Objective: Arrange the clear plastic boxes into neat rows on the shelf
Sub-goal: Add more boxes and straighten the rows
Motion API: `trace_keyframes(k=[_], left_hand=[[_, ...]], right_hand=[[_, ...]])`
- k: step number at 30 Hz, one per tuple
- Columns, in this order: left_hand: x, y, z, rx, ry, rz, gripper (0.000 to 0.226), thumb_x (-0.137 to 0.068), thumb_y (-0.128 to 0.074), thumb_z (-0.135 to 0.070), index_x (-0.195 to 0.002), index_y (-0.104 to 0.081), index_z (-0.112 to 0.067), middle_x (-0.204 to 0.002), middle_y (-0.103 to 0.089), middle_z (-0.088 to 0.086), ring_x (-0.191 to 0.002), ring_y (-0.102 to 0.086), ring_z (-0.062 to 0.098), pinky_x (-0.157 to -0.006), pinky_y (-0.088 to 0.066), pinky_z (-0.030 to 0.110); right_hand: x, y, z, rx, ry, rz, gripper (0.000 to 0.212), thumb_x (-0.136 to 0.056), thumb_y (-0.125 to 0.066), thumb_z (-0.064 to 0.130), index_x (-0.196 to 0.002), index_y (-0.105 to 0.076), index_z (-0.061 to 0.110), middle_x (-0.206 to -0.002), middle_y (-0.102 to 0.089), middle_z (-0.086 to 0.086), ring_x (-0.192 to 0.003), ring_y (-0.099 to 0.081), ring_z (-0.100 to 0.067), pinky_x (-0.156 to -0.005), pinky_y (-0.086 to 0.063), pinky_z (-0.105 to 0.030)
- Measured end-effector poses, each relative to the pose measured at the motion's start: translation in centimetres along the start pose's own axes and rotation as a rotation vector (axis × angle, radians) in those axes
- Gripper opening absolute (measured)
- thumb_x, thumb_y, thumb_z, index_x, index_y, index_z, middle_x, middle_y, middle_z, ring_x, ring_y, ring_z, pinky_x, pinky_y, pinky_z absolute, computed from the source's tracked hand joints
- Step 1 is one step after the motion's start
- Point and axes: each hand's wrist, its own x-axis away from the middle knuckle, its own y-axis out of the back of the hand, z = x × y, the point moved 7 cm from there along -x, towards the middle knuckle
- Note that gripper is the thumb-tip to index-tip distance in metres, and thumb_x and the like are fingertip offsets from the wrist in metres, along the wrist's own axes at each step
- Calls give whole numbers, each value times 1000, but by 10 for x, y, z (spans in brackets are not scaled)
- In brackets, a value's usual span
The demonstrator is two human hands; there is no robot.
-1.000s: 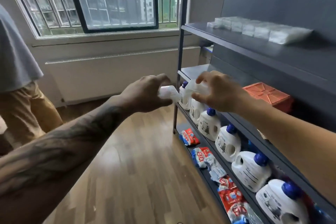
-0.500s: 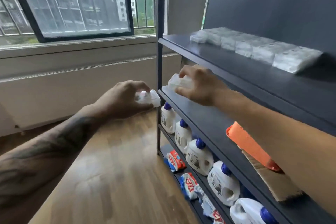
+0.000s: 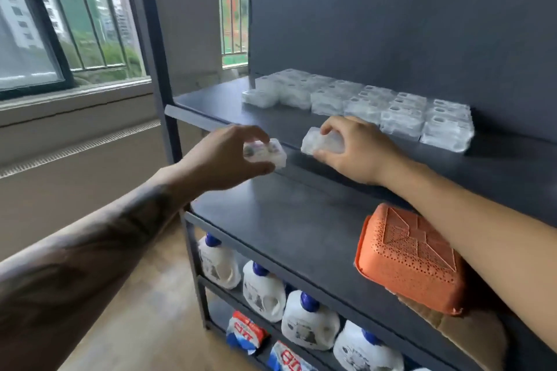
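Head view takes in a tall dark grey metal shelving unit [image 3: 301, 220] beside a barred window [image 3: 60, 24]. On its upper shelf board [image 3: 217, 102], against the back panel, clear moulded plastic boxes [image 3: 361, 102] stand in neat rows running from the left end toward the right, touching one another. On the board below lies an upturned orange perforated plastic basket [image 3: 407, 256], and lower still a row of white detergent jugs with blue caps [image 3: 307, 319].

Both forearms reach up and forward toward the upper shelf's front edge. The left hand [image 3: 223, 156], palm down on a tattooed arm, has its grip clamped, thumb under and fingers over, on a small clear plastic box with a printed label [image 3: 266, 153], held in the air just in front of the shelf edge. The right hand [image 3: 358, 150] pinches a second clear plastic box [image 3: 322, 141], tilted, over the front of the upper board near the rows; whether it touches the board cannot be told.
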Motion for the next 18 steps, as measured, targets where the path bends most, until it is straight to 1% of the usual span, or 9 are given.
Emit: trace_keyframes(k=[3, 5, 7, 11, 13, 16, 18], left_hand=[[-51, 1, 13, 68, -97, 16, 44, -79, -81, -51, -119, -69, -37, -112, -64, -14, -95, -57, 10, -80, -39, 26], [-79, -4, 20, 110, -152, 44, 46, -79, -82, -49, -120, -69, -36, -108, -61, -16, -94, -56, 10, -79, -37, 24], [-102, -12, 24, 153, -200, 77, 46, -79, -82, -48, -121, -69, -35, -108, -63, -16, -94, -57, 9, -78, -39, 23], [-133, -31, 26, 221, -291, 164, 39, -79, -81, -50, -114, -66, -41, -114, -65, -14, -95, -62, 9, -78, -46, 20], [-144, -40, 26, 211, -328, 199, 39, -81, -80, -50, -116, -65, -40, -116, -63, -14, -96, -60, 8, -76, -44, 15], [-153, -44, 29, 216, -360, 206, 48, -81, -80, -51, -124, -64, -37, -118, -59, -17, -102, -58, 7, -77, -40, 7], [-154, -44, 34, 239, -375, 201, 59, -78, -83, -50, -131, -62, -34, -124, -59, -17, -109, -58, 6, -85, -43, 12]], right_hand=[[-21, 1, -13, 30, -110, -40, 39, -88, -74, 45, -119, -60, 25, -125, -62, -4, -116, -58, -25, -92, -43, -32], [-26, 1, -24, 55, -179, -61, 38, -87, -74, 43, -117, -61, 24, -124, -63, -5, -115, -59, -26, -95, -46, -36], [-27, 0, -34, 78, -235, -63, 37, -86, -74, 43, -117, -61, 26, -125, -63, -2, -116, -59, -26, -98, -47, -39], [-24, -1, -48, 91, -303, -65, 34, -88, -72, 40, -117, -60, 27, -123, -61, 2, -114, -57, -24, -96, -44, -35], [-25, -1, -51, 126, -308, -66, 36, -87, -71, 42, -118, -60, 28, -125, -59, 5, -117, -56, -23, -98, -40, -34], [-36, 2, -43, 156, -253, -115, 43, -81, -63, 57, -117, -60, 33, -126, -56, 11, -121, -52, -18, -101, -33, -35], [-49, 0, -28, 129, -171, -139, 48, -78, -56, 62, -116, -62, 33, -125, -57, 13, -120, -53, -16, -104, -35, -36]])
